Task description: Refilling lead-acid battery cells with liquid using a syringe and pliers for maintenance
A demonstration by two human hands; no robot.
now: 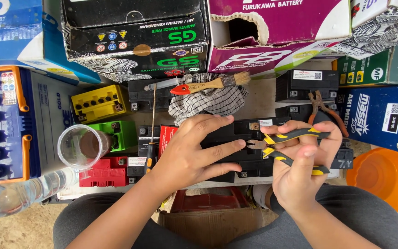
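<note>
My left hand (192,150) lies flat with fingers spread on top of a black battery (236,133) in the middle of the bench. My right hand (300,166) grips black-and-yellow handled pliers (286,145), whose jaws point left at the battery top, close to my left fingertips. A screwdriver (151,133) with a thin shaft lies just left of my left hand.
Small yellow (98,102), green (116,133) and red (104,171) batteries sit at left beside a clear plastic cup (80,146) and a water bottle (14,196). A checked cloth (208,99), paintbrush (213,84), orange-handled pliers (323,108), orange bowl (383,175) and stacked cartons (139,37) surround them.
</note>
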